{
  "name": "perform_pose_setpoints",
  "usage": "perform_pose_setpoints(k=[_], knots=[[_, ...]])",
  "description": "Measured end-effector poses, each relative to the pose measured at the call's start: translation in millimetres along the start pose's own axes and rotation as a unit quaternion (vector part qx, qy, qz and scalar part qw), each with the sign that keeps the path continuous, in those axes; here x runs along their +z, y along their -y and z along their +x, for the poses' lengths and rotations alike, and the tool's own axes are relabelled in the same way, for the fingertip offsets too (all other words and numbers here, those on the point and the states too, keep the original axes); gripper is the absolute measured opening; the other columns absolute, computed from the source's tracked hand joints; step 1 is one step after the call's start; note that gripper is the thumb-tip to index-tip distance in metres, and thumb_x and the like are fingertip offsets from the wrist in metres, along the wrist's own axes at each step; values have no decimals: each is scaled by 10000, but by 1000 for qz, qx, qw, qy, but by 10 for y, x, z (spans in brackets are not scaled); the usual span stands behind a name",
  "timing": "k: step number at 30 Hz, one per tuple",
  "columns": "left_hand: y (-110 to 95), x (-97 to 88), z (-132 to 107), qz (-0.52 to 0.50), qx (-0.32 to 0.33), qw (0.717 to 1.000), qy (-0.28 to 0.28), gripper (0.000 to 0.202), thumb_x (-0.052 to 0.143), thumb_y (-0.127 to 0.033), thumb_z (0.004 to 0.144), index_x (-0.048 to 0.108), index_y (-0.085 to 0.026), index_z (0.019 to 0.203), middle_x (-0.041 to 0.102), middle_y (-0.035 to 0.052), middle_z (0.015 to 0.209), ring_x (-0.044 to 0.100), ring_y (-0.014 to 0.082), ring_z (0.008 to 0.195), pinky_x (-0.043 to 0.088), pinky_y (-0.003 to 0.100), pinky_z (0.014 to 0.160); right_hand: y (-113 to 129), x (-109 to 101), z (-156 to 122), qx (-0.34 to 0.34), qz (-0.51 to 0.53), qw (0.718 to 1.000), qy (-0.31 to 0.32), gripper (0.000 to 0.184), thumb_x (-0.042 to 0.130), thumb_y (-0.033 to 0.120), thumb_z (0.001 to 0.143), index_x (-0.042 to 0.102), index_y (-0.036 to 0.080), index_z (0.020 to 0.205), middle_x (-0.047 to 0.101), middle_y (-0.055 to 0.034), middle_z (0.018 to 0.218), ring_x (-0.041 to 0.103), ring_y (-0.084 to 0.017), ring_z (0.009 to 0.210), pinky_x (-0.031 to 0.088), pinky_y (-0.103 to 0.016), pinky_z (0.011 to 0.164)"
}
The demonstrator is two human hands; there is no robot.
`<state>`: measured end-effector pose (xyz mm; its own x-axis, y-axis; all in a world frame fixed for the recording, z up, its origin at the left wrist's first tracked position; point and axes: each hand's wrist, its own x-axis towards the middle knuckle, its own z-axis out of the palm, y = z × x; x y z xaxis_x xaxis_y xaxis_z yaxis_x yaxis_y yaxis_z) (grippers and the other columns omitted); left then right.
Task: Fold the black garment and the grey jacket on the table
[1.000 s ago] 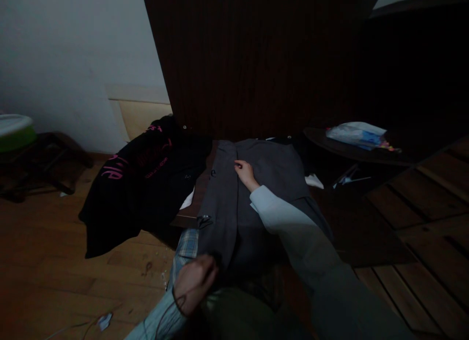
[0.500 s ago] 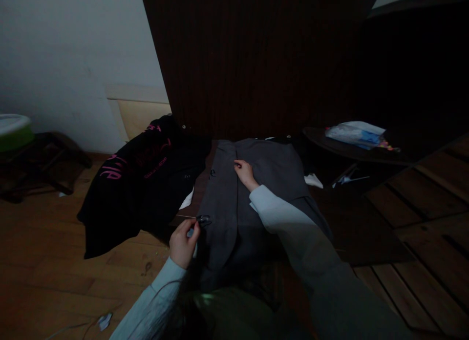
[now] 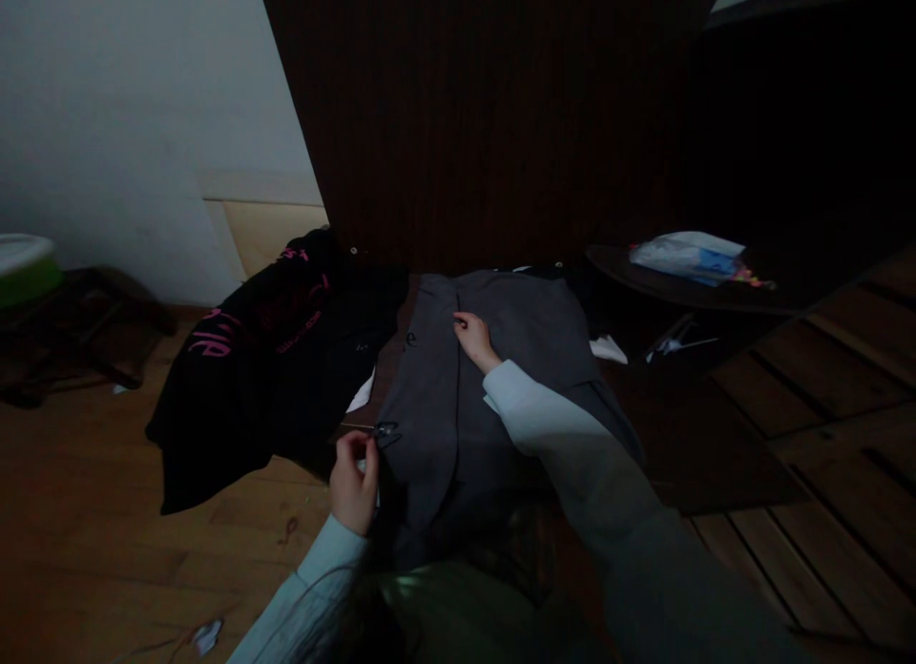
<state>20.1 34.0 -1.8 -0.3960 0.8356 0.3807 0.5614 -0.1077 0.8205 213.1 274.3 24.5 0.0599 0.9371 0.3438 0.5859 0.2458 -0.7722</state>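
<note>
A dark grey garment [image 3: 511, 349], apparently a jacket, lies spread out in front of me. My right hand [image 3: 473, 340] rests on it with curled, pinched fingers at a long fold or edge; what they hold, if anything, is too small to see. Down at the garment's left edge, my left hand [image 3: 356, 478] is closed with thumb and finger pinched. Just beyond those fingertips are small dark loops [image 3: 387, 432], joined to a thin light line pointing left; their kind is unclear. Another small dark mark [image 3: 410, 340] shows higher on the garment's left border.
Black clothing with pink lettering [image 3: 236, 397] hangs over the left side. A dark wooden panel [image 3: 501, 120] rises behind. On the right, a plastic packet [image 3: 687, 257] lies on a dark curved surface. A green tub [image 3: 29, 273] sits on a stool at far left.
My left hand has drawn slightly left and down from the dark loops, which now look more spread. The right hand stays in place on the garment. The view has shifted a little.
</note>
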Motion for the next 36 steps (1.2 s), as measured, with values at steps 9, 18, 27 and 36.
perform_pose_setpoints(k=[9, 18, 27, 36], knots=[[-762, 18, 661, 116, 307, 916, 232, 240, 339, -163, 839, 532, -188, 980, 580, 59, 1030, 511, 161, 1013, 410, 307, 889, 29, 7, -14, 6, 21, 1000, -1, 282, 502, 73, 678, 665, 154, 892, 632, -72, 933, 572, -164, 837, 407, -328, 886], [-966, 1058, 1603, 370, 182, 852, 322, 488, 411, -313, 837, 424, -46, 1246, 374, 215, 1345, 328, 308, 1252, 319, 412, 979, 47, -45, 31, 50, 86, 994, 39, 265, 535, 74, 627, 657, 198, 827, 627, -20, 892, 558, -130, 786, 419, -302, 854], [-618, 1336, 1646, 331, 170, 881, 292, 612, 299, -435, 870, 326, -24, 1323, 262, 204, 1414, 200, 289, 1321, 217, 439, 1040, 131, -124, 499, 202, 229, 943, 137, 199, 527, 174, 684, 653, 206, 835, 667, 2, 878, 587, -129, 787, 467, -287, 727], [-606, 1339, 1638, 329, 179, 883, 282, 591, 304, -429, 866, 355, -42, 1310, 281, 205, 1403, 223, 297, 1313, 242, 472, 1034, 190, 244, 1102, 184, 324, 910, 184, 107, 555, 149, 667, 662, 148, 677, 691, -63, 758, 631, -196, 747, 487, -353, 736]])
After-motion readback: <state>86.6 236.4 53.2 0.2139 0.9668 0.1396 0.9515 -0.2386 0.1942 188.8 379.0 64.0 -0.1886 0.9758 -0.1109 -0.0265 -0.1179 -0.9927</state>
